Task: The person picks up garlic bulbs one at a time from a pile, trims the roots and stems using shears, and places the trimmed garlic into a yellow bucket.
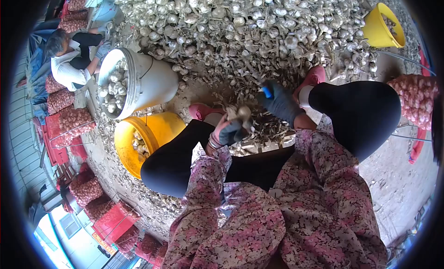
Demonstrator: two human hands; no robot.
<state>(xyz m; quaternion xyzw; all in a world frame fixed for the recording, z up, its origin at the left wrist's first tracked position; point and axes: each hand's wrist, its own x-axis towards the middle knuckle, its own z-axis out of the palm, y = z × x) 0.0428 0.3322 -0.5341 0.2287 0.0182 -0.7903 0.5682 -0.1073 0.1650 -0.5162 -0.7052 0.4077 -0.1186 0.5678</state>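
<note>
Dusty floor [388,190], strewn with dry skins and stalks, carries the work area. Along the floor's left edge, filled mesh sacks [87,191] stand in a row, and a co-worker [71,65] sits near its upper left corner. To the right of the co-worker stands a white bucket [159,79] with bulbs visible inside the rim. Below it, a yellow bucket [171,123], also holding bulbs, stands just beside the left knee [159,169].

Left hand [230,132]: gloved, thumb and fingers pinching a garlic bulb [244,113]. The bulb is above the trimmings [273,125], between the person's feet; motion blurs its outline. Right hand [282,102]: gloved, fingers wrapped around a blue-handled tool [267,91], apart from the bulb. The tool's working end is unclear. Bulbs form a pile [259,19] along the floor's upper edge; a second yellow bucket [374,30] stands at its right end.

Caution: a loose pinch could drop the bulb into the trimmings. If the tool has a sharp end, careless closing of the hands could injure the left fingers. A knee swing could tip the nearer yellow bucket.
</note>
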